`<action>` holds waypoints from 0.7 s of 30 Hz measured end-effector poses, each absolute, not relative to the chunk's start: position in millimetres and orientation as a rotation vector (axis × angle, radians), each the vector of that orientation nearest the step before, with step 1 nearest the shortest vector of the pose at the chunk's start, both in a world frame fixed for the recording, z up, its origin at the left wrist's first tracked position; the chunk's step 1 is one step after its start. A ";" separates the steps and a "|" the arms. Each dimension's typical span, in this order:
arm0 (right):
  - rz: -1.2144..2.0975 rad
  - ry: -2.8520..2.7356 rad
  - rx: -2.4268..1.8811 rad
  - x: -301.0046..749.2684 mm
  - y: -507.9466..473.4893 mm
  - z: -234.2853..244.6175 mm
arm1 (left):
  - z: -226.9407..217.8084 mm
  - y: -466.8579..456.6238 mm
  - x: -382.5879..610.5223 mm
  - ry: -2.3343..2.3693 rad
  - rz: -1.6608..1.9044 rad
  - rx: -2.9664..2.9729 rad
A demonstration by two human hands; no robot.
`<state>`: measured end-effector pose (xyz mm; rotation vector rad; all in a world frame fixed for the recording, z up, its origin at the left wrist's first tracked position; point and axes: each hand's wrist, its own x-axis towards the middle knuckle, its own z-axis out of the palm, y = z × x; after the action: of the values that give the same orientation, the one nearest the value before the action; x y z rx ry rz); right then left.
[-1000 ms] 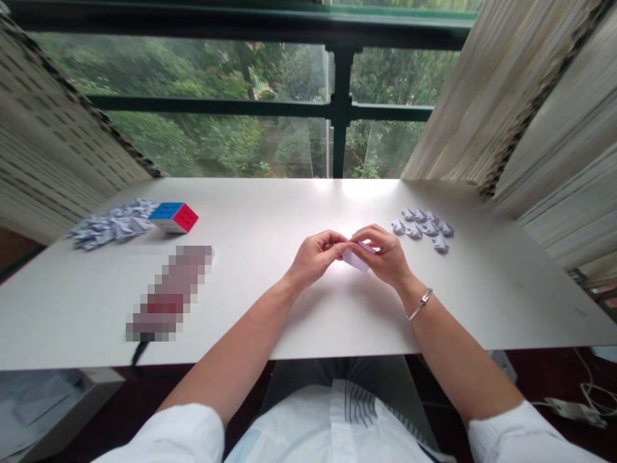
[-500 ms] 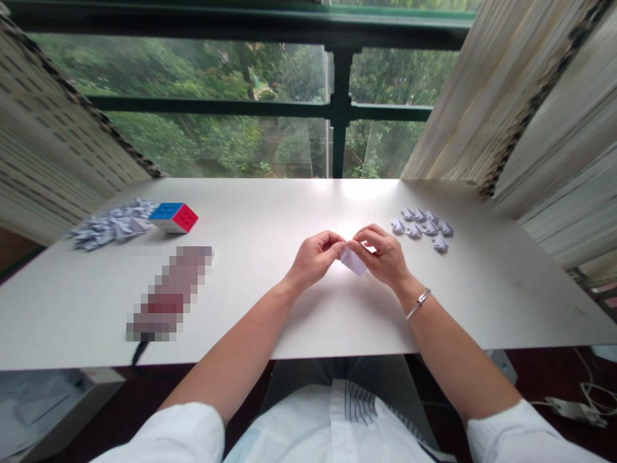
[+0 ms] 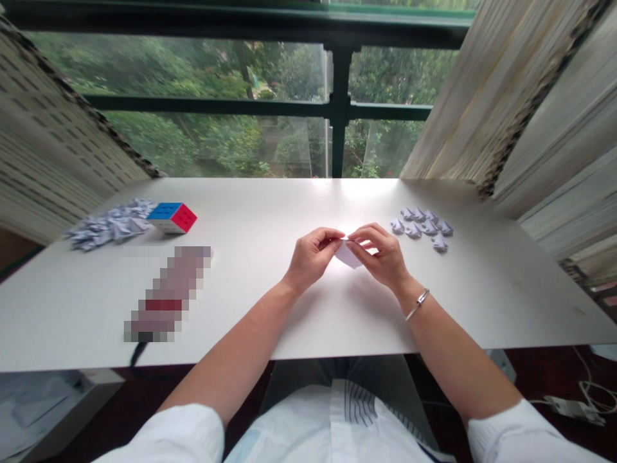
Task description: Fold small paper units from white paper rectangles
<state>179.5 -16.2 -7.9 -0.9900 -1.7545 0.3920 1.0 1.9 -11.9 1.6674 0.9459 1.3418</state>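
Between my hands, above the middle of the white table (image 3: 231,308), is a small piece of white paper (image 3: 348,256). My left hand (image 3: 315,256) pinches its upper left edge between thumb and fingers. On the other side my right hand (image 3: 378,253) is closed on the paper's upper right edge, thumb against the fingertips. The lower part of the paper hangs down in a point, and the fingers hide its top corners. Several small folded paper pieces (image 3: 429,226) lie in a group to the right of my right hand.
A heap of folded white papers (image 3: 113,224) lies at the far left, beside a blue, red and white puzzle cube (image 3: 172,218). Nearer, a blurred-out long object (image 3: 168,292) has a dark strap (image 3: 139,354) hanging over the table's front edge. Curtains (image 3: 448,83) flank the window behind.
The paper has turned between my fingers, its lower point shifting left and up. My hands have moved very slightly apart and upward, both still pinching it.
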 end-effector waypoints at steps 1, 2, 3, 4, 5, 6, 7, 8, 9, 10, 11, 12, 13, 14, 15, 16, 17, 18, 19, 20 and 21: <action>0.403 -1.755 -0.986 179.5 -16.1 -7.4 | -11.6 1.4 1.1 0.939 1.344 1.665; 0.415 -1.754 -0.985 179.5 -16.0 -7.0 | -11.3 1.0 1.2 0.931 1.345 1.661; 0.427 -1.748 -0.988 179.4 -15.7 -6.8 | -11.1 0.5 1.5 0.923 1.347 1.657; 0.439 -1.737 -0.994 179.2 -15.4 -6.7 | -10.8 -0.1 1.8 0.916 1.349 1.651; 0.454 -1.721 -1.002 179.0 -15.0 -6.9 | -10.6 -0.6 2.3 0.910 1.354 1.641; 0.475 -1.699 -1.015 178.6 -14.7 -7.2 | -10.3 -1.0 2.8 0.904 1.361 1.622; 0.498 -1.673 -1.031 178.1 -14.4 -7.5 | -9.9 -1.4 3.4 0.899 1.368 1.590; 0.520 -1.644 -1.049 177.6 -14.2 -7.9 | -9.5 -1.7 4.0 0.895 1.370 1.546; 0.540 -1.613 -1.068 177.0 -14.1 -8.4 | -9.1 -1.9 4.5 0.894 1.365 1.493; 0.555 -1.580 -1.085 176.5 -14.1 -8.8 | -8.7 -2.1 5.0 0.895 1.351 1.435; 0.563 -1.550 -1.098 176.0 -14.1 -9.2 | -8.3 -2.1 5.5 0.899 1.328 1.378; 0.565 -1.529 -1.108 175.7 -14.0 -9.7 | -7.9 -2.2 5.8 0.903 1.297 1.329; 0.561 -1.519 -1.113 175.4 -14.0 -10.1 | -7.7 -2.1 6.1 0.905 1.267 1.290; 0.554 -1.519 -1.115 175.1 -13.9 -10.5 | -7.5 -2.1 6.4 0.906 1.245 1.262; 0.540 -1.527 -1.117 175.0 -13.9 -10.8 | -7.2 -2.1 6.5 0.902 1.233 1.244; 0.521 -1.541 -1.117 174.9 -13.9 -11.0 | -7.0 -2.1 6.7 0.897 1.232 1.233; 0.500 -1.559 -1.114 174.7 -14.0 -11.0 | -6.7 -2.1 6.7 0.892 1.242 1.227; 0.479 -1.576 -1.107 174.6 -14.2 -10.9 | -6.3 -2.2 6.8 0.888 1.259 1.223; 0.466 -1.593 -1.096 174.4 -14.5 -10.8 | -5.9 -2.3 6.7 0.883 1.275 1.222; 0.463 -1.609 -1.079 174.2 -14.9 -10.6 | -5.4 -2.5 6.7 0.879 1.287 1.224; 0.474 -1.619 -1.061 173.9 -15.2 -10.4 | -5.0 -2.7 6.7 0.875 1.296 1.229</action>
<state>173.9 -15.2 -10.4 -1.0606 -1.6192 0.4742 6.7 -2.7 -5.0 1.2287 0.8749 1.2957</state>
